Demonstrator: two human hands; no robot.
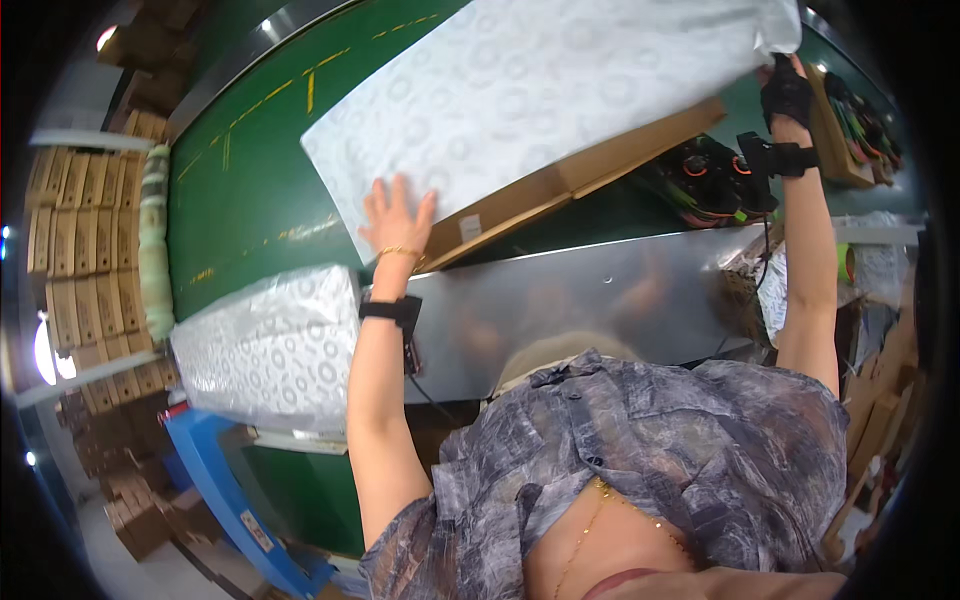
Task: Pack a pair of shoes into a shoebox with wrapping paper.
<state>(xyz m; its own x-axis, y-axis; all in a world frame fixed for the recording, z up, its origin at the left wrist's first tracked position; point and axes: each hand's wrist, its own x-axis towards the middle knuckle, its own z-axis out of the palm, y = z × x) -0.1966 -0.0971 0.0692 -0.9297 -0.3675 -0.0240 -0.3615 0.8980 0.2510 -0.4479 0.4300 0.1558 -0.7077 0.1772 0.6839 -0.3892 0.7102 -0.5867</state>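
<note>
- My left hand (397,222) reaches far ahead, palm down, fingers spread flat, a black band on its wrist.
- My right hand (786,92), in a black glove, stretches farther right, fingers curled shut.

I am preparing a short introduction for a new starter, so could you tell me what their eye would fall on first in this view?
First, the big white patterned tissue sheet spread over an open cardboard box on the green conveyor belt, upper centre. The left hand presses flat on its lower corner; the right hand, gloved in black, grips its top right corner. A stack of the same tissue lies lower left.
</note>
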